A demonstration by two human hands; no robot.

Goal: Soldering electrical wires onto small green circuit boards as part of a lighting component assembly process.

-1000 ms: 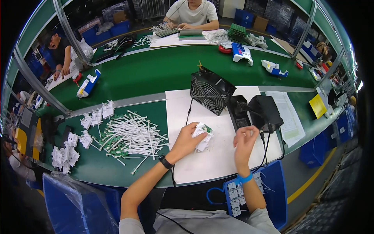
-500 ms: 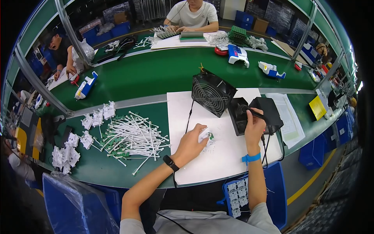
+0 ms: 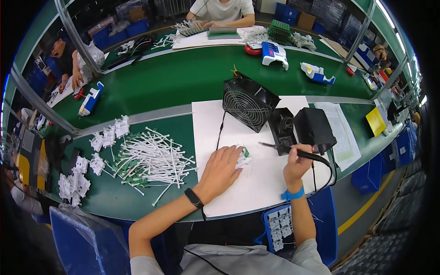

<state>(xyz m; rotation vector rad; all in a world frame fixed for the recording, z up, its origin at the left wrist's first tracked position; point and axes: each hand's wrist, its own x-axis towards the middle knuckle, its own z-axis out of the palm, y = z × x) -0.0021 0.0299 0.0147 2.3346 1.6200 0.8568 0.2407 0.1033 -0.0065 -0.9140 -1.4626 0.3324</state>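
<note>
My right hand [image 3: 295, 170], a blue band at its wrist, grips a soldering iron [image 3: 280, 148] like a pen. Its thin tip points left toward a small white plastic part [image 3: 244, 161] with a green circuit board piece on it. That part lies on the white sheet [image 3: 270, 197], between the fingertips and thumb of my left hand [image 3: 222, 170], which steadies it. My fingers partly cover the part, and the iron's tip is apart from it. Left of the sheet lies a pile of white cables with green boards [image 3: 153, 158].
A black fan [image 3: 247, 105] stands behind my hands, beside an open black iron holder [image 3: 282, 126] and a black box [image 3: 315, 129]. White plastic parts [image 3: 74, 183] cluster at the left. Blue bins [image 3: 324, 229] sit below the table edge. Two people work across the green belt.
My right hand has drawn the soldering iron out of the black holder and brought it down toward the white part. My left hand's fingers lie flatter, still at the part.
</note>
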